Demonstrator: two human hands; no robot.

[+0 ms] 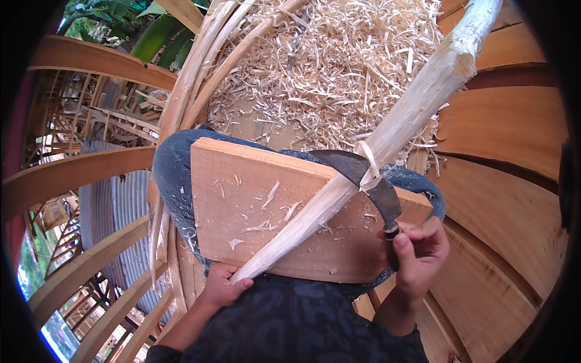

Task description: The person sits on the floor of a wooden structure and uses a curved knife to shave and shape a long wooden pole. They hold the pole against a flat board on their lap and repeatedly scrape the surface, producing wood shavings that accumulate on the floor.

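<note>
A long pale peeled wooden pole (315, 221) slants from my lap up to the far right. Its near end is gripped by my left hand (225, 285), with the thumb along the wood. My right hand (419, 254) is closed round the dark handle of a sickle (387, 202). The curved blade lies across the top of the pole, and a curled wood shaving (369, 169) sits against it. Under the pole, a flat wooden board (242, 206) rests across my thighs, with small chips scattered on it.
A thick heap of wood shavings (339, 66) covers the floor ahead. Long wooden strips (200, 66) lean at the left beside an open slatted railing (85, 166). Wide planks (496, 212) form the right side. Corrugated metal sheets (124, 206) show beyond the railing.
</note>
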